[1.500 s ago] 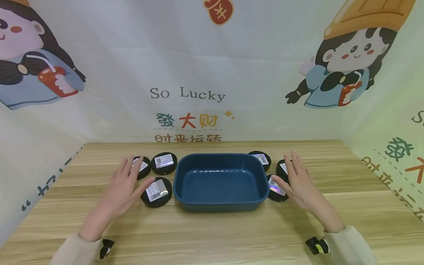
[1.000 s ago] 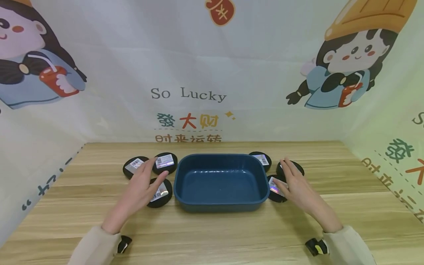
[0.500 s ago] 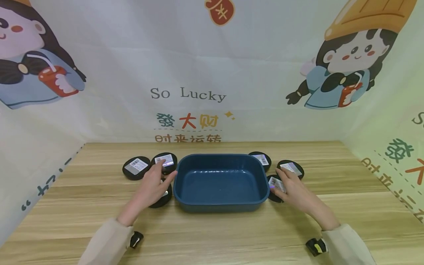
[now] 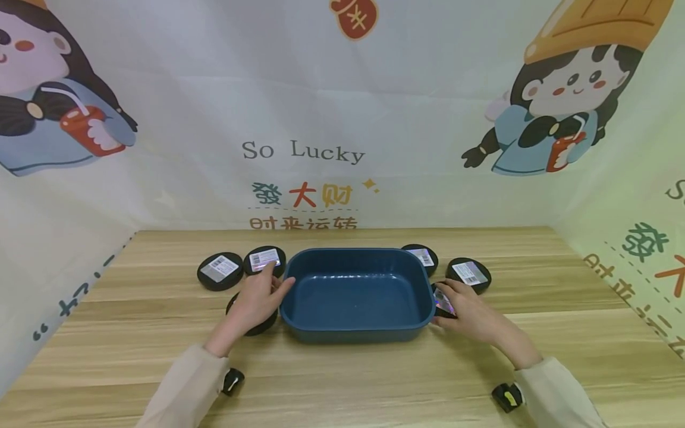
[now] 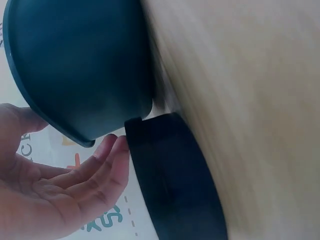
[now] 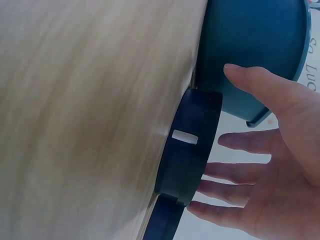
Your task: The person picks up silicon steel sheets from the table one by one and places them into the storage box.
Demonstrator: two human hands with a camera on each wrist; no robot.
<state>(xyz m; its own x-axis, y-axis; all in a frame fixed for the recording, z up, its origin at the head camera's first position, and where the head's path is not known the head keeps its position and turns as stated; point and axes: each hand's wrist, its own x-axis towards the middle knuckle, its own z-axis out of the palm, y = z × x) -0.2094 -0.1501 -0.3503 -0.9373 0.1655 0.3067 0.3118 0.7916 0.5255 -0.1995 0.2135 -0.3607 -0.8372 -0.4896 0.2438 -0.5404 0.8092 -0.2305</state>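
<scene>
A deep blue rectangular container (image 4: 357,328) stands mid-table in the head view. My left hand (image 4: 254,303) hovers over the near-left round black disc (image 4: 266,326), covering most of it. Its thumb reaches to the container's left rim; the left wrist view shows loosely bent fingertips at the edge of the black disc (image 5: 175,180). At the right, my right hand (image 4: 473,312) is over the near-right black disc (image 4: 444,300), which carries a shiny label. In the right wrist view the thumb points across the container's side, while the spread fingers lie along the disc's (image 6: 190,145) upper edge.
Two more labelled black discs lie behind my left hand: an outer one (image 4: 220,271) and one close to the container (image 4: 264,260). Behind the right hand are a back disc (image 4: 421,258) and an outer disc (image 4: 468,274). A printed cloth (image 4: 321,113) surrounds the wooden table.
My left hand has moved right and lowered from the outer left disc toward the container. The right hand has come down and inward to the near-right disc. The container stays put.
</scene>
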